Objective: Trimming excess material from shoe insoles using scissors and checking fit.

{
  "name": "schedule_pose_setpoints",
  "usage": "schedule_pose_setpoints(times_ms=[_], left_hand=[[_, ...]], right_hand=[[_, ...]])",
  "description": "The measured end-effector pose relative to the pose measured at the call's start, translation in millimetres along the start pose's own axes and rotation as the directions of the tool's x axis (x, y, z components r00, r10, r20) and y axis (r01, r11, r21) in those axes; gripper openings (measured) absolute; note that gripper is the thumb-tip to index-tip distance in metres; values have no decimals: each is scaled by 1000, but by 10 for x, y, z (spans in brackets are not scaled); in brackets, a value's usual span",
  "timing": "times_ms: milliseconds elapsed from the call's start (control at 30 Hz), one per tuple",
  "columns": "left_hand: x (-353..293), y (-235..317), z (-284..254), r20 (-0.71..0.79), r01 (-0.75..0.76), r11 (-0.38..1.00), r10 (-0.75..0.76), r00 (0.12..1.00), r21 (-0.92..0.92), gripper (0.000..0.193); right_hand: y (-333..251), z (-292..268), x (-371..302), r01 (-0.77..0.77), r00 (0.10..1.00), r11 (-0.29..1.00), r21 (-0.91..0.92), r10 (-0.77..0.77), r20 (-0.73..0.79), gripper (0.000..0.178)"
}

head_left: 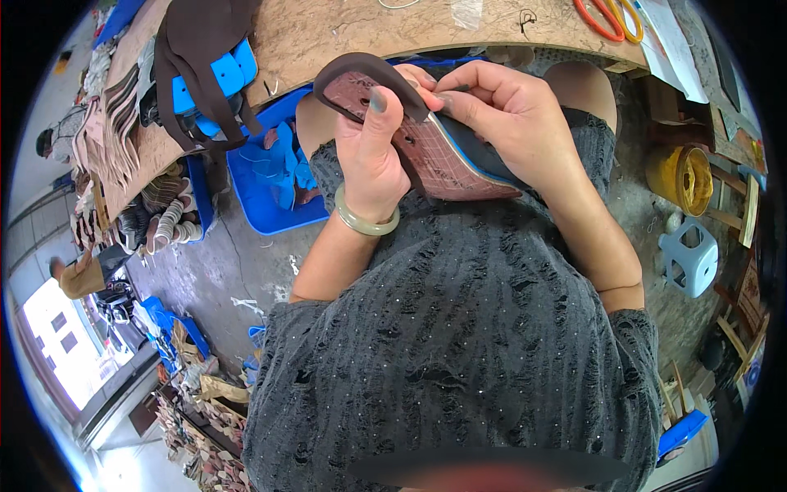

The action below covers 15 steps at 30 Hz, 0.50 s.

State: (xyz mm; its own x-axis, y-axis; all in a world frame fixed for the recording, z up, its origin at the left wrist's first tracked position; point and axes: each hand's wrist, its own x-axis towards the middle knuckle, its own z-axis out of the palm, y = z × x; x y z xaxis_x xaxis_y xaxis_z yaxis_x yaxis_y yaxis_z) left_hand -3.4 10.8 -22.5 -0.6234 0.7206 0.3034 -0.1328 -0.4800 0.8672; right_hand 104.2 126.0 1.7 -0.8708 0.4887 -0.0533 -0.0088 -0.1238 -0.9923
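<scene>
A reddish-brown shoe sole piece (447,168) with a grid pattern and small holes is held up in front of my lap. A dark brown strip (340,67) curves around its far end, and a thin blue line runs along the edge by its dark side. My left hand (375,156) is closed around the piece, its thumb pressed on the patterned face and a pale bangle on the wrist. My right hand (520,123) pinches at the strip's edge near the middle. What lies between those fingertips is mostly hidden.
Ahead is a wooden workbench (328,33) carrying dark strips over blue pieces (215,80), stacked brown pieces (115,135) and orange-handled scissors (602,18). A blue bin (270,220) stands by my left knee. To the right are a yellow bucket (679,180) and a light-blue stool (691,258). Another person (82,275) is far left.
</scene>
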Motion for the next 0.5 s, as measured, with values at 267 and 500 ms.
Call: schedule_pose_setpoints(times_ms=[267, 500], left_hand=[[-33, 91, 96, -118, 130, 988, -139, 983, -81, 32], [-23, 57, 170, -182, 218, 975, -221, 958, -37, 32]], right_hand=[[-78, -4, -17, 102, 995, 992, -74, -101, 18, 17], [-1, 96, -14, 365, 894, 772, -520, -446, -35, 16]])
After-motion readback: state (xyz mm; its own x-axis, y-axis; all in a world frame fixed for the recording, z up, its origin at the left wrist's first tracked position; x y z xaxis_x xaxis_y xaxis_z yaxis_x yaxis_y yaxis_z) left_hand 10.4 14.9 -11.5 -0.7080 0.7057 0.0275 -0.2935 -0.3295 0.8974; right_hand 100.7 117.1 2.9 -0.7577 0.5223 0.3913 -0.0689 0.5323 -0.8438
